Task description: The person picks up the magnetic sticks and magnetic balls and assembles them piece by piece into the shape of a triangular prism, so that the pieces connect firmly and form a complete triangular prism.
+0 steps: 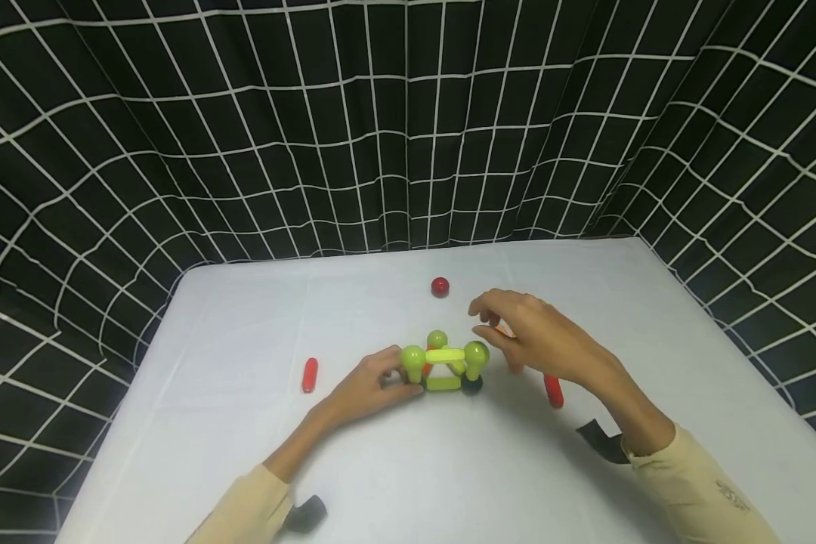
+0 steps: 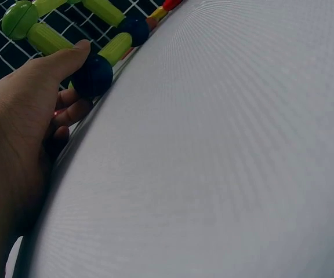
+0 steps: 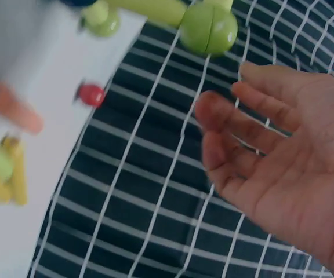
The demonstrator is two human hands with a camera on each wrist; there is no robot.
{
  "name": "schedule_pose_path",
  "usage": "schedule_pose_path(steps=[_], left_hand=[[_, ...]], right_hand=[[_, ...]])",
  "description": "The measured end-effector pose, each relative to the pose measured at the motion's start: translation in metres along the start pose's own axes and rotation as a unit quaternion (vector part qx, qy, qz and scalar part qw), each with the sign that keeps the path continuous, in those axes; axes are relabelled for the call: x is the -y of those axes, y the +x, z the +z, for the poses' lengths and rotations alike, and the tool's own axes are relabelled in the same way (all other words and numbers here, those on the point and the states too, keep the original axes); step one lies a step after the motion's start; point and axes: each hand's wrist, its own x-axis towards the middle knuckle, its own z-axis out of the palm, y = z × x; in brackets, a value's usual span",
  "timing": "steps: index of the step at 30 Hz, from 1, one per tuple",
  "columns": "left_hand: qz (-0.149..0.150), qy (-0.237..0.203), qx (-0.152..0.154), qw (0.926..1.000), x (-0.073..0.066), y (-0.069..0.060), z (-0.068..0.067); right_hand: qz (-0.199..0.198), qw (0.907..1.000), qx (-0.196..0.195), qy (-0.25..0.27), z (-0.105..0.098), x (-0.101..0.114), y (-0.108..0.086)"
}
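Observation:
A frame of green balls and yellow-green bars (image 1: 445,355) stands on the white table. My left hand (image 1: 374,385) holds its left side; in the left wrist view that hand (image 2: 28,104) pinches a dark blue ball (image 2: 93,76) at a lower corner, thumb on top and fingers beneath. To the right of the frame, my right hand (image 1: 544,336) hovers near a green ball (image 1: 477,353) with its fingers bent loosely. The right wrist view shows this hand (image 3: 294,133) holding nothing, apart from the green ball (image 3: 209,29).
A red ball (image 1: 440,286) lies behind the frame. One red stick (image 1: 310,375) is at left, another (image 1: 554,391) under the right forearm, near an orange stick (image 3: 13,107). Yellow sticks (image 3: 17,171) lie beyond it. A dark grid-patterned curtain surrounds the table's back and sides.

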Motion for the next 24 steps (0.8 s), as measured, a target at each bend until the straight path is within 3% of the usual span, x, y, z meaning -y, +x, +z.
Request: schedule_pose_path(steps=[4,8,11,15,19,24], left_hand=[[-0.005,0.005,0.000,1.0000,0.000,0.000,0.000],[-0.012,0.011,0.000,0.9999,0.002,0.000,0.000],[-0.011,0.013,0.000,0.9999,0.003,-0.001,0.000],[-0.002,0.013,-0.004,0.9999,0.005,-0.002,0.000],[0.007,0.011,-0.007,0.9999,0.007,-0.002,0.001],[0.007,0.008,-0.006,0.9999,0.005,-0.001,0.002]], right_hand=[[0.068,0.9971,0.029,-0.019,-0.005,-0.018,-0.013],[0.107,0.9910,0.078,-0.021,0.008,-0.040,-0.023],[0.111,0.9884,0.104,-0.005,0.027,-0.052,-0.028],[0.081,0.9893,0.120,-0.018,0.046,-0.053,-0.030],[0.070,0.9870,0.141,-0.033,0.049,-0.048,-0.030],[0.090,0.9847,0.149,-0.013,0.048,-0.046,-0.030]])
